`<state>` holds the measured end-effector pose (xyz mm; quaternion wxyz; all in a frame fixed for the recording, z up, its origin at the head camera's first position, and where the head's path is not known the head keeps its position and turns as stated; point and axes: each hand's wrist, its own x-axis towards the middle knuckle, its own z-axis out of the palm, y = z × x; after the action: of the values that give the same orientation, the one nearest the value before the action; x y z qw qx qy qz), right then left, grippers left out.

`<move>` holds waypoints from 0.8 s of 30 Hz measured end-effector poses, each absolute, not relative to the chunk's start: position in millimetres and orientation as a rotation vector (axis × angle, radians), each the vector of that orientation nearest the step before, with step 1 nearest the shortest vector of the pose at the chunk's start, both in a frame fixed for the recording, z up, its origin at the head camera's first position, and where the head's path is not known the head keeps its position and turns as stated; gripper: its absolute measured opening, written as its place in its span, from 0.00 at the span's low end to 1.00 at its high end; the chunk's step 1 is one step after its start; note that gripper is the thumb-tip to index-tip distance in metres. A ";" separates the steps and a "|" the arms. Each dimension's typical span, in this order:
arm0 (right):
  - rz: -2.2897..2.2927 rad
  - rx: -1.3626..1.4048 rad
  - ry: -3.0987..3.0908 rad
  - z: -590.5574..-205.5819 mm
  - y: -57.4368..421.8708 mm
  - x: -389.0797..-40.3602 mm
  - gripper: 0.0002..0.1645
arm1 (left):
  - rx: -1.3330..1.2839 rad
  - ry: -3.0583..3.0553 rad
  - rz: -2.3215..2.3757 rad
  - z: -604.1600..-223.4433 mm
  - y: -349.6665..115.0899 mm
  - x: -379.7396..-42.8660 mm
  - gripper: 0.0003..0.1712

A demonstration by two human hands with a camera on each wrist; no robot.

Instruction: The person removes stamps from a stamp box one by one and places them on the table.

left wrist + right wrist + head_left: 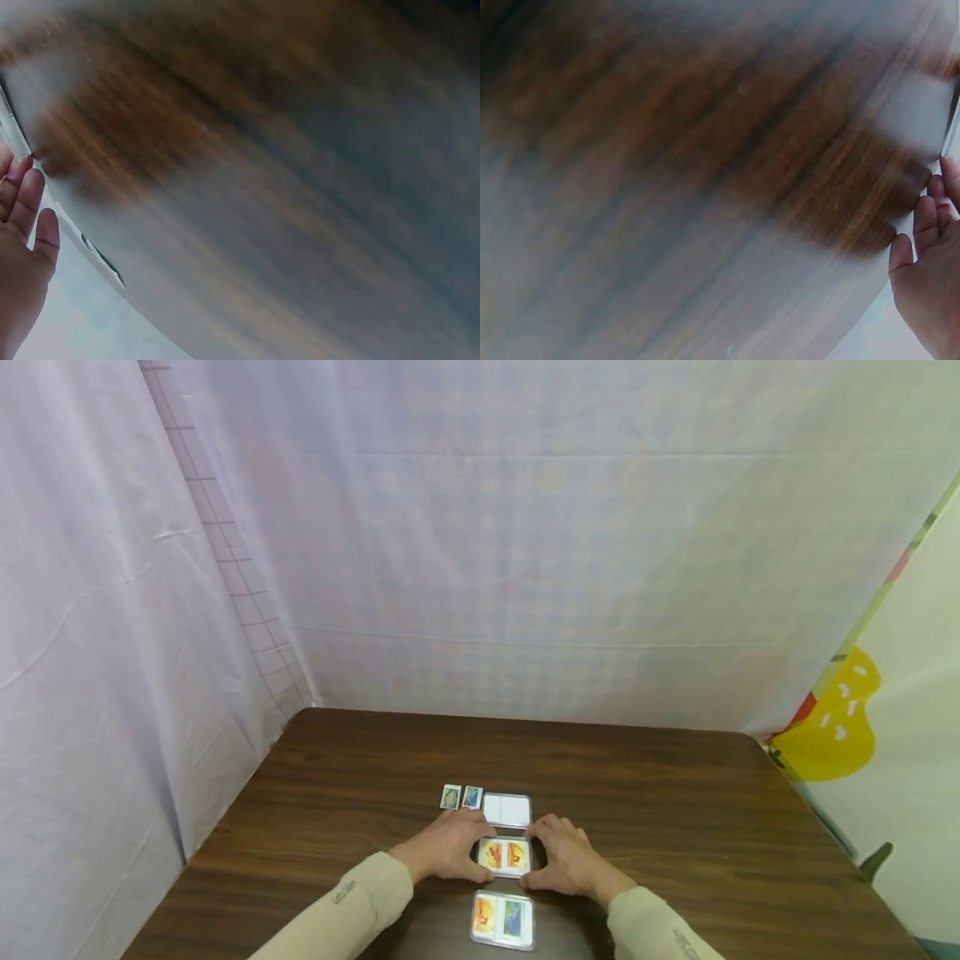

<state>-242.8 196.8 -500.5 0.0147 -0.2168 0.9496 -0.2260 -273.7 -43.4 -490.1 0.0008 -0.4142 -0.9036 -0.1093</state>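
Note:
A flat clear-edged case (pixel 505 857) holding two orange pictures lies between my hands on the dark wooden table (pixel 675 810). My left hand (pixel 447 847) grips its left side, thumb by the lower corner and forefinger by the upper one. On the opposite side my right hand (pixel 567 857) does the same, thumb and forefinger curved round the right end. In the left wrist view, the left fingers (pixel 28 199) reach a thin pale edge. The right wrist view shows the right fingers (pixel 925 217) spread at its right border.
Just beyond the hands lies a similar case with a blank white inside (pixel 507 810). Two small stamp-like pictures, a greenish one (pixel 450 797) and a blue one (pixel 472 797), lie left of it. Nearer me is another case (pixel 503 920) with an orange and a blue-green picture. Pale curtains (pixel 510 543) hang behind.

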 end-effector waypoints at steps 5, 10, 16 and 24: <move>-0.698 -0.674 2.961 -499.8 195.9 -242.5 0.35 | -1.292 -2.844 -0.362 -490.9 -43.0 -274.0 0.32; -0.697 -0.673 2.964 -498.6 195.5 -241.3 0.35 | -1.285 -2.843 -0.363 -491.8 -43.1 -274.0 0.32; -0.695 -0.679 2.966 -498.4 195.8 -241.1 0.35 | -1.287 -2.837 -0.361 -491.7 -43.0 -274.3 0.31; -0.707 -0.680 2.960 -500.4 196.5 -242.6 0.34 | -1.306 -2.850 -0.387 -489.7 -43.2 -274.6 0.31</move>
<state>-242.6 196.5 -500.4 0.0117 -0.2180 0.9492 -0.2266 -274.6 -43.2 -489.7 -0.0088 -0.4135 -0.9022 -0.1225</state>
